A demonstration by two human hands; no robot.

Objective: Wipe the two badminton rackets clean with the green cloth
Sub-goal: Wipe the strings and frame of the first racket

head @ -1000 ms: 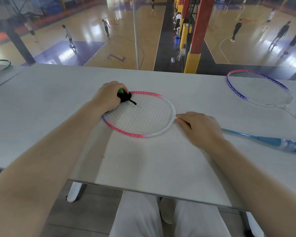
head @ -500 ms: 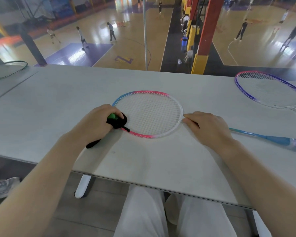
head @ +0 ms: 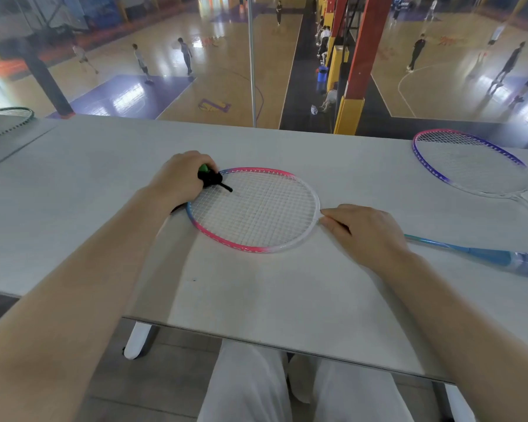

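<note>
Head view only. White table (head: 73, 214) fills the middle band of the frame, a sports hall with courts and players visible beyond its far edge.

Pink-and-blue racket (head: 253, 210) lies flat at frame centre, head toward the left, its teal-blue shaft running to the right edge.

Left hand (head: 177, 178), centre-left, fingers curled tight around a bunched green cloth (head: 204, 169); only a small green patch shows past the knuckles, with a black part and a thin black strap sticking out onto the strings. Hand and cloth sit on the upper-left part of the racket head, at the rim.

Right hand (head: 363, 231), centre-right, rests palm down on the table over the spot where head meets shaft; fingertips touch the white end of the frame. Fingers are bent over the throat, but whether they actually pinch the shaft is hidden under the hand, cannot tell.

Second racket (head: 470, 162), purple-and-pink frame, lies flat in the upper right, well apart from both hands.

Dark green racket head (head: 6, 123) at the left edge, on an adjoining tabletop.

White trousers (head: 256, 388) at bottom centre, under the table edge.
</note>
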